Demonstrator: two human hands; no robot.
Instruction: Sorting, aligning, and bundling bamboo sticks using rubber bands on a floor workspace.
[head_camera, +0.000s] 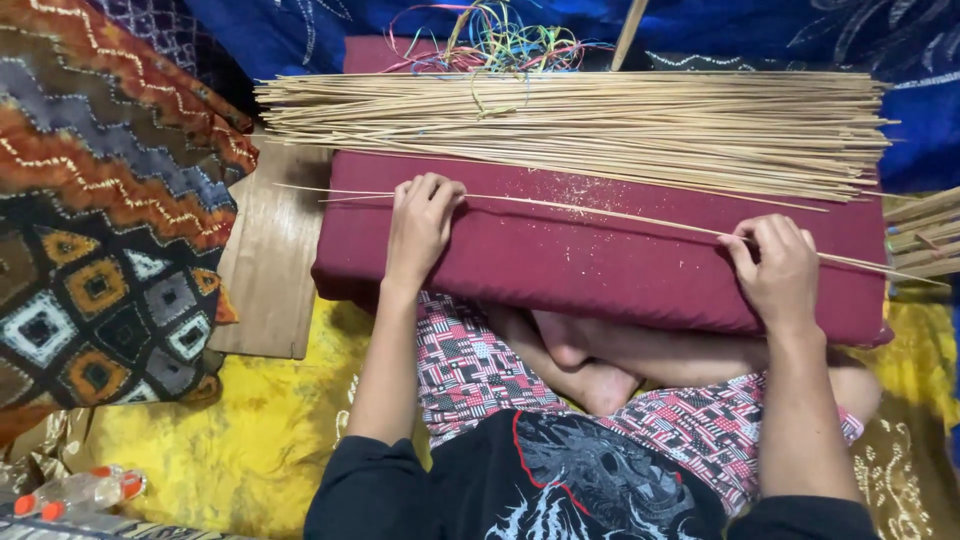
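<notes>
Bamboo stick (600, 212), single and very thin, lies slantwise across the maroon cushion (560, 265) on your lap, held near both ends. Your left hand (420, 225) is curled, fingertips pressing the stick's left part onto the cushion; your right hand (778, 268) is closed around its right part, fingers folded over it. Beyond your right hand the tip runs off the cushion's edge, unsupported. Judged from this grip, the slender stick could snap or bow if the two hands press or pull unevenly, and it could roll on the soft fabric should either hand loosen. Just behind it, a large stick bundle (600, 125) covers the cushion's far half, close enough that a slipped stick might mix into it. Coloured strings (500, 45) lie tangled beyond the bundle. A wooden board (265, 260) rests left of the cushion, beside a patterned cloth (100, 200); thicker bamboo strips (925, 235) crowd the right edge, near the free tip. Plastic bottles (75, 493) lie at lower left.
</notes>
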